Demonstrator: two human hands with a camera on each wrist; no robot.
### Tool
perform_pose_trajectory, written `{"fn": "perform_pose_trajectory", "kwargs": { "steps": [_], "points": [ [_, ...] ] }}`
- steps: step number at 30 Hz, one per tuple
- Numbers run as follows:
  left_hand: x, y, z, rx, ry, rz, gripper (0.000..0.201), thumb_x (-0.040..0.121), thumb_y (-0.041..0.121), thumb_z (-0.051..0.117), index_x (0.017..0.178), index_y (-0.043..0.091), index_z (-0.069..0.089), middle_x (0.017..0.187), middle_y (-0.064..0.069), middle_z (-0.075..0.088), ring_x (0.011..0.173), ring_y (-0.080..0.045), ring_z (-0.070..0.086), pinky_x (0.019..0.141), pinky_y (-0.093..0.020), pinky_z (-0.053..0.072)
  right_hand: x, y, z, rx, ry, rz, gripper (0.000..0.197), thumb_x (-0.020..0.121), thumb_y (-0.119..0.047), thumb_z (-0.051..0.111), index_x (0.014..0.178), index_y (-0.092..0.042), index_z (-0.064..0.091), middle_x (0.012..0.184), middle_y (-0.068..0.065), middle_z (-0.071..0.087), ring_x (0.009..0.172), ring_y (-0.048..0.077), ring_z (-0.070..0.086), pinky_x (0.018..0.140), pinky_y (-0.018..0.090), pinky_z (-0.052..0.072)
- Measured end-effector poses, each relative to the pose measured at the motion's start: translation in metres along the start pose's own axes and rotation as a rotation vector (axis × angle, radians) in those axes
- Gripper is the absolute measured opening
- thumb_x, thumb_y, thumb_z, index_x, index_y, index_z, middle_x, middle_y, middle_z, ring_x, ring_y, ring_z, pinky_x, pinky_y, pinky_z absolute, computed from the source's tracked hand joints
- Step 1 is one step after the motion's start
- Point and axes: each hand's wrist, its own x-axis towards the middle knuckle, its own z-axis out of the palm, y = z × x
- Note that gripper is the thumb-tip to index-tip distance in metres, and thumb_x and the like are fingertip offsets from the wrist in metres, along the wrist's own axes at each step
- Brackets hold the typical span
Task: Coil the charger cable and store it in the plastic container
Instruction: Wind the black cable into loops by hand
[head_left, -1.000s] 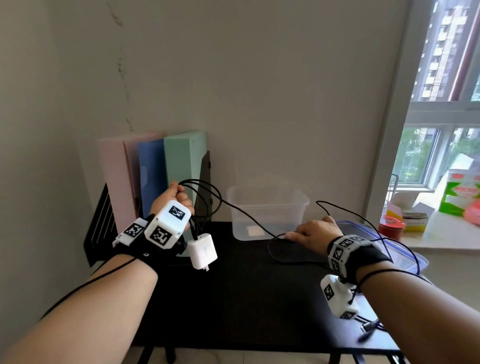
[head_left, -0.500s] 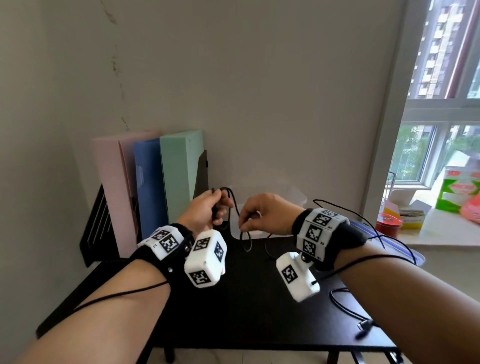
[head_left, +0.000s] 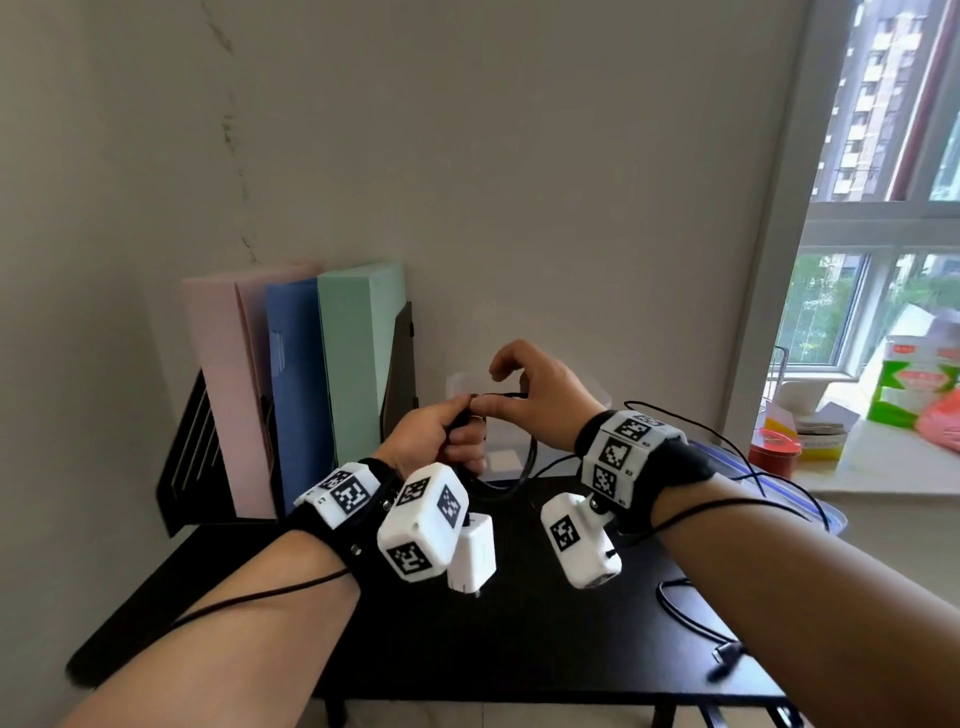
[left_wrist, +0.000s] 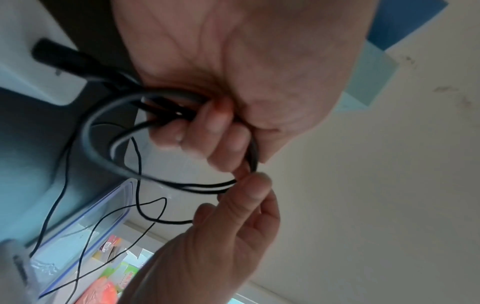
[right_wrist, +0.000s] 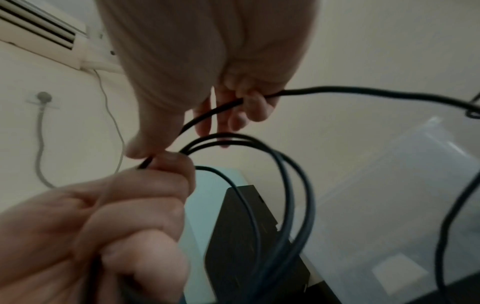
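We count one charger cable (head_left: 527, 470), one white plug brick (head_left: 474, 552), one plastic container (head_left: 506, 441) at the back of the worktop (head_left: 519, 649). Left hand (head_left: 434, 441) fists three loops; right hand (head_left: 540, 400) pinches the strand. Only the right wrist view shows that pinch.

Pink, blue, green folders (head_left: 358, 364) upright on black table (head_left: 519, 639)

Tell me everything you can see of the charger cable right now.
The charger cable is thin, black and flexible, gathered into a few loose loops. The left hand grips the loops; the right hand pinches a strand beside it. Its white plug block dangles below the left hand. The loops hang in the air, not yet in the container.
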Motion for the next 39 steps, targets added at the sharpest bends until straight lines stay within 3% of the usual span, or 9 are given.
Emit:
{"fn": "perform_pose_trajectory", "kwargs": {
  "steps": [4,11,14,18,23,25,30,35,39],
  "points": [
    [0.001,0.001,-0.003,0.097,-0.043,0.017,0.037,0.091,0.043,0.040,0.068,0.018,0.053,0.036,0.011,0.028,0.030,-0.003,0.023,0.048,-0.023,0.012,0.001,0.012,-0.004,0.141,-0.249,0.036,0.035,0.087,-0.037,0.062,0.117,-0.022,0.061,0.110,-0.005,0.066,0.105,0.009,0.060,0.098,0.026,0.046],
    [-0.001,0.008,-0.007,0.016,0.008,0.022,0.039,0.097,0.038,0.033,0.069,0.015,0.047,0.033,0.010,0.028,0.024,-0.002,0.025,0.035,-0.013,0.018,-0.006,0.022,-0.011,0.217,-0.375,0.146,0.021,0.097,-0.034,0.045,0.086,-0.024,0.059,0.080,-0.003,0.052,0.074,0.007,0.047,0.070,0.017,0.037],
    [0.000,0.007,-0.004,0.019,0.042,0.062,0.037,0.096,0.038,0.038,0.070,0.015,0.048,0.034,0.010,0.027,0.025,-0.003,0.024,0.033,-0.011,0.021,-0.007,0.020,-0.005,0.469,-0.368,0.187,0.028,0.100,-0.029,0.039,0.079,-0.020,0.054,0.075,-0.004,0.061,0.072,0.008,0.056,0.069,0.019,0.042],
    [0.004,0.006,-0.001,0.041,0.106,0.110,0.034,0.095,0.038,0.043,0.071,0.015,0.050,0.034,0.010,0.027,0.025,-0.003,0.023,0.032,-0.010,0.022,-0.004,0.015,0.002,0.740,-0.304,0.234,0.030,0.101,-0.023,0.039,0.073,-0.014,0.046,0.046,-0.003,0.048,0.047,0.016,0.045,0.054,0.026,0.039],
    [0.002,0.014,-0.010,-0.109,0.111,0.154,0.036,0.083,0.043,0.049,0.058,0.017,0.054,0.030,0.008,0.028,0.022,-0.002,0.025,0.030,-0.007,0.022,-0.013,0.030,-0.002,0.570,-0.322,0.306,0.028,0.099,-0.036,0.039,0.096,-0.019,0.062,0.073,-0.001,0.067,0.059,0.010,0.063,0.046,0.018,0.036],
    [0.000,0.020,-0.017,-0.190,0.130,0.178,0.037,0.077,0.043,0.051,0.052,0.017,0.054,0.028,0.007,0.029,0.020,-0.002,0.026,0.028,-0.007,0.023,-0.021,0.041,-0.005,0.537,-0.338,0.333,0.030,0.100,-0.032,0.039,0.094,-0.015,0.064,0.069,0.001,0.064,0.051,0.009,0.059,0.045,0.016,0.037],
    [-0.003,0.026,-0.027,-0.202,0.231,0.173,0.040,0.096,0.041,0.039,0.064,0.018,0.041,0.028,0.006,0.027,0.021,-0.003,0.024,0.028,-0.008,0.021,-0.035,0.067,-0.008,0.376,-0.256,0.324,0.030,0.098,-0.022,0.046,0.080,-0.013,0.067,0.057,0.002,0.049,0.044,0.004,0.044,0.052,0.013,0.042],
    [-0.005,0.030,-0.036,-0.246,0.287,0.176,0.039,0.097,0.039,0.040,0.064,0.018,0.040,0.028,0.005,0.027,0.021,-0.003,0.025,0.027,-0.010,0.023,-0.041,0.079,-0.005,0.227,-0.269,0.343,0.028,0.098,-0.022,0.045,0.085,-0.012,0.068,0.059,-0.001,0.053,0.055,0.010,0.049,0.060,0.008,0.043],
    [-0.005,0.037,-0.044,-0.325,0.305,0.197,0.039,0.097,0.040,0.040,0.064,0.019,0.039,0.026,0.003,0.027,0.020,-0.005,0.024,0.025,-0.012,0.023,-0.047,0.083,0.002,0.094,-0.368,0.357,0.032,0.098,-0.032,0.044,0.078,-0.020,0.065,0.059,-0.005,0.059,0.067,0.009,0.057,0.080,0.019,0.042]
  ]
}}
